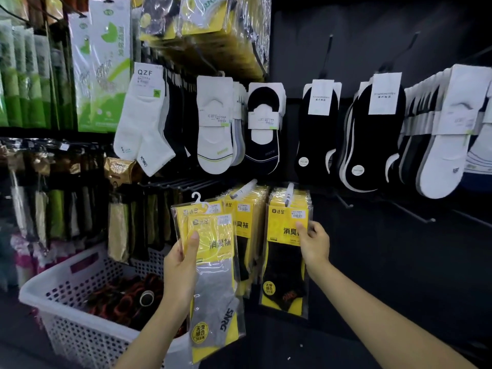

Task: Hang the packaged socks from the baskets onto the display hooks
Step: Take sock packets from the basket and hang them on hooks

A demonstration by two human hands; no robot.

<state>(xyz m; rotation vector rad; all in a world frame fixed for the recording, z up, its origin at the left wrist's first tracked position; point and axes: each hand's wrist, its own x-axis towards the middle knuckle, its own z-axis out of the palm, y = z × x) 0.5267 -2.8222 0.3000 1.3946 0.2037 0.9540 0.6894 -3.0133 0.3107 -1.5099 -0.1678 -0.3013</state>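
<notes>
The left hand (pixel 181 265) grips two yellow sock packs (pixel 213 262) fanned one over the other, thumb pressed on the front one, fingers behind. They are held upright with the white hanger (pixel 197 198) at the top, probably so the hanger faces the hooks and can go straight on. The front pack shows a grey sock through the clear film.

The right hand (pixel 314 242) pinches the front pack of the right stack (pixel 288 249), thumb on the yellow card, fingers behind the edge. It seems to be steadying or squaring that pack on the right hook (pixel 289 194), which pokes out through the top of the stack. That pack holds a black sock.

A second stack (pixel 246 222) of the same yellow packs hangs just beside it on the left hook (pixel 246 188), partly hidden by the packs in hand. So there are two hooks with yellow packs in this row. How many packs sit in each stack I cannot count; the edges blur together.

The white basket (pixel 66 302) stands low on the left, below the left hand, with dark goods inside that are too blurred to name. Only one basket is in view.

Above, loose white and black socks hang in about six bunches, untouched.

The grey packs most likely belong on a hook of their own or the left one, so the sorting by colour stays tidy.
</notes>
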